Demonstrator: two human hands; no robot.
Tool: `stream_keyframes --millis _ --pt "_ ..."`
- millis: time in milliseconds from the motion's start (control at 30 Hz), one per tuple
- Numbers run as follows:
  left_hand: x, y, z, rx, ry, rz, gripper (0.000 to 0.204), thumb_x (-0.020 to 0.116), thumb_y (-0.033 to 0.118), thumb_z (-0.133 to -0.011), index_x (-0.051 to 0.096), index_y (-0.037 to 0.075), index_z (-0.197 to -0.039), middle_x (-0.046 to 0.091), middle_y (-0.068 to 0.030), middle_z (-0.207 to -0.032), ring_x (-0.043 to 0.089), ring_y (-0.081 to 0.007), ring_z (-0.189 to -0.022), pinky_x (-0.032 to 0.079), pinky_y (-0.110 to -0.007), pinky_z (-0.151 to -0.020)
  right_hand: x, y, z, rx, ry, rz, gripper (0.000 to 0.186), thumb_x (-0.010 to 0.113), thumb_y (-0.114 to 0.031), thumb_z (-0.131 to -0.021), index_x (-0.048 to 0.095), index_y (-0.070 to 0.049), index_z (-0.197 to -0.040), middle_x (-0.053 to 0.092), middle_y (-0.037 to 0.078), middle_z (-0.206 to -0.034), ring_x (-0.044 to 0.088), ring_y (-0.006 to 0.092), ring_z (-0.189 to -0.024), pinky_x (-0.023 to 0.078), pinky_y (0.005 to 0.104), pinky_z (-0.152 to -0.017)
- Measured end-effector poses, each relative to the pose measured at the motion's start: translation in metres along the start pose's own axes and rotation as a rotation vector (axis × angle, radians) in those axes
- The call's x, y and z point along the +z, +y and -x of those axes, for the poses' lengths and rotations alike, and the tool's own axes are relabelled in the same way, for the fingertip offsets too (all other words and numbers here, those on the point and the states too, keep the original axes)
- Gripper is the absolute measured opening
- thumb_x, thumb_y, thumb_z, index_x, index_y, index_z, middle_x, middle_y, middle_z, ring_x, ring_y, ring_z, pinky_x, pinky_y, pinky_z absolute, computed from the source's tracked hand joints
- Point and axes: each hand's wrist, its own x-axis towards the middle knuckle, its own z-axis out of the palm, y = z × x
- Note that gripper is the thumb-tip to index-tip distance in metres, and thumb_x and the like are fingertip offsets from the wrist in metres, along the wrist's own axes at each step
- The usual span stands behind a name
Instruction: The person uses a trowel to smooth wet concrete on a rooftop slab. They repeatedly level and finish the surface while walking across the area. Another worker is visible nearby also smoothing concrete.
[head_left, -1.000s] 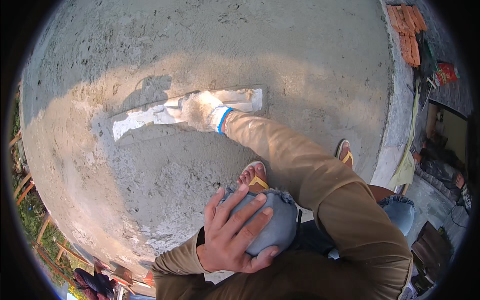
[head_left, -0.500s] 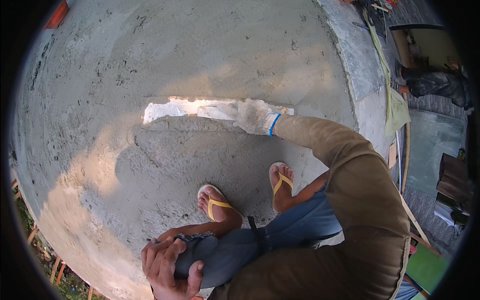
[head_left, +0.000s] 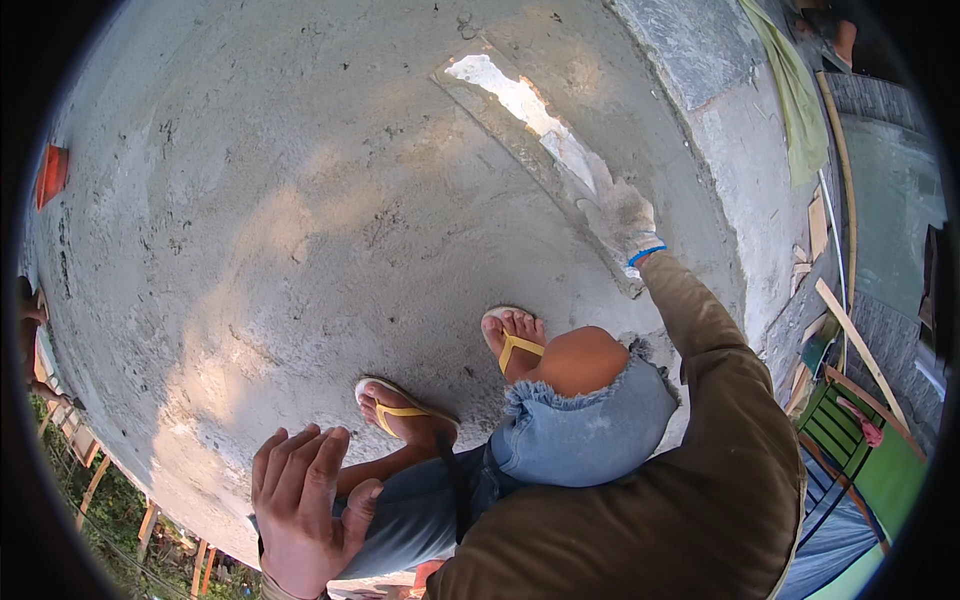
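Observation:
My right hand (head_left: 622, 215), in a pale knitted glove with a blue cuff, is closed on a long, narrow concrete float (head_left: 510, 95) near its lower right end. The float lies flat and slanted on the grey concrete (head_left: 330, 200), its far end pointing up and left. Its top is white and worn, with grey cement along the edges; the handle is hidden under my glove. My bare left hand (head_left: 312, 500) hovers by my left leg, fingers loosely stretched and thumb apart, holding nothing.
My feet, in yellow-strapped flip-flops (head_left: 405, 405), stand on the concrete. A rough raised edge (head_left: 735, 190) runs along the right, with a green cloth (head_left: 795, 110), sticks and boards beyond. An orange container (head_left: 52, 176) sits far left. Another person's limbs (head_left: 32, 330) show at the left rim.
The float has swung from lying crosswise to a slant, its left end now farther away. My right hand has moved right with it. My left fingers, earlier more curled, have straightened.

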Motion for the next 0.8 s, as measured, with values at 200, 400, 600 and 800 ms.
stream_keyframes --millis 200,400,600,800 --pt "0.041 -0.026 -0.021 0.024 -0.154 0.062 0.048 0.071 0.031 -0.095 0.064 -0.003 -0.129 0.070 -0.0222 -0.111 0.067 -0.0414 -0.104 0.049 -0.053 -0.097 0.092 0.125 0.150 0.372 0.063 -0.229 0.093 0.072 -0.039 -0.092 0.020 -0.018 -0.166 0.070 0.030 -0.115 0.070 0.0502 -0.102 0.055 0.0587 -0.086" --pt "0.041 -0.029 -0.013 -0.099 -0.202 0.108 0.049 0.075 0.024 -0.091 0.063 -0.003 -0.129 0.072 -0.0208 -0.107 0.067 -0.0405 -0.099 0.050 -0.050 -0.090 0.160 0.167 0.246 0.606 0.076 -0.287 0.096 0.072 -0.041 -0.093 0.017 -0.014 -0.168 0.070 0.029 -0.122 0.069 0.0503 -0.102 0.056 0.0566 -0.084" --pt "0.036 -0.027 -0.022 -0.146 -0.126 0.047 0.047 0.075 0.021 -0.092 0.065 0.001 -0.133 0.073 -0.0216 -0.111 0.068 -0.0419 -0.103 0.052 -0.051 -0.093 0.065 0.132 0.083 0.339 0.078 -0.154 0.090 0.066 -0.051 -0.096 0.023 -0.016 -0.166 0.072 0.028 -0.111 0.070 0.0485 -0.102 0.056 0.0567 -0.086" --pt "0.048 -0.042 -0.025 -0.158 -0.113 0.023 0.052 0.076 0.019 -0.090 0.061 -0.002 -0.134 0.072 -0.0224 -0.106 0.068 -0.0419 -0.100 0.051 -0.050 -0.090 -0.021 0.123 -0.102 0.047 0.243 -0.165 0.088 0.065 -0.051 -0.097 0.022 -0.016 -0.165 0.071 0.027 -0.117 0.069 0.0454 -0.111 0.053 0.0565 -0.093"
